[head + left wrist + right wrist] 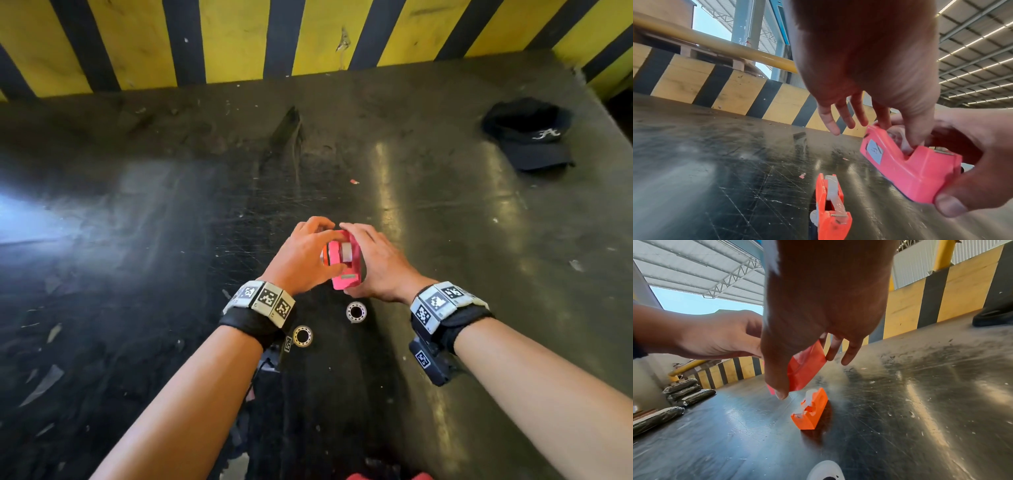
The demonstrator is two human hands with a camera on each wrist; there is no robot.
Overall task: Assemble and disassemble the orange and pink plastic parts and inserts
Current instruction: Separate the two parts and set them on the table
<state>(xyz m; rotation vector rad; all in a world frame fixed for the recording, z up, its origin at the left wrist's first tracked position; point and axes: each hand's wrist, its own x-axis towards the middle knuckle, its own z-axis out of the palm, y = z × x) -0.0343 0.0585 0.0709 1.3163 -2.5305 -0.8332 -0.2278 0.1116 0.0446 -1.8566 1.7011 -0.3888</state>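
A pink plastic part (346,274), shaped like a tape dispenser, is held just above the dark table (171,205). My right hand (376,263) grips it from the right, thumb under its near end. My left hand (305,257) reaches in from the left. Its thumb (908,139) and forefinger pinch the white insert (347,251) seated in the pink part (916,172), and the other fingers stay straight. The orange part (830,209) lies on the table beneath the hands with its own white insert in it. It also shows in the right wrist view (812,410), below the pink part (805,368).
Two loose white ring inserts (356,311) (302,336) lie on the table near my wrists. A black cap (529,137) sits at the far right. A yellow and black striped barrier (233,41) lines the far edge. Wrapped dark bundles (688,391) lie off to the left.
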